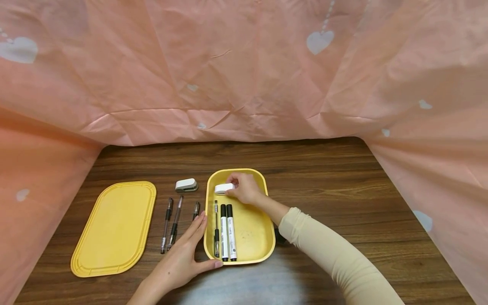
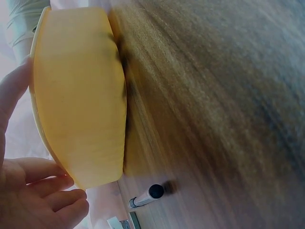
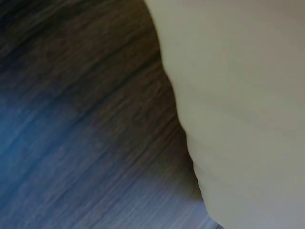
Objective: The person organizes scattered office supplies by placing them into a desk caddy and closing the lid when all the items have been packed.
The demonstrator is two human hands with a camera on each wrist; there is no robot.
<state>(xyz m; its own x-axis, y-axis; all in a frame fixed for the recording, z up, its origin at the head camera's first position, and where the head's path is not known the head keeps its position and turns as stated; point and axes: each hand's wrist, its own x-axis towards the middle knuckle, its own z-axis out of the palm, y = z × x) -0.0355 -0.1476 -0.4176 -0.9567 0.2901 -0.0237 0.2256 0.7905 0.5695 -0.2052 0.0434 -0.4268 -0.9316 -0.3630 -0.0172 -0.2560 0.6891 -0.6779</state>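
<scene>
My right hand (image 1: 245, 188) pinches a small white stapler (image 1: 224, 188) inside the far end of a yellow box (image 1: 253, 237). Along the box's left side lie a clear pen (image 1: 216, 231) and two white markers with black caps, the left marker (image 1: 224, 233) beside the right marker (image 1: 231, 233). My left hand (image 1: 179, 258) rests against the near left corner of the box, fingers extended along its side and thumb at the front rim. In the left wrist view, that hand (image 2: 38, 191) touches the yellow wall (image 2: 78, 95). Only a sleeve (image 3: 238, 114) and table show in the right wrist view.
A second white stapler (image 1: 186, 185) lies left of the box. Below it are two pens, one left (image 1: 166, 224) and one right (image 1: 176, 222), plus a partly hidden pen (image 1: 196, 209). A yellow lid (image 1: 114, 228) lies farther left. Pink fabric (image 1: 244, 84) surrounds the wooden table (image 1: 324, 186).
</scene>
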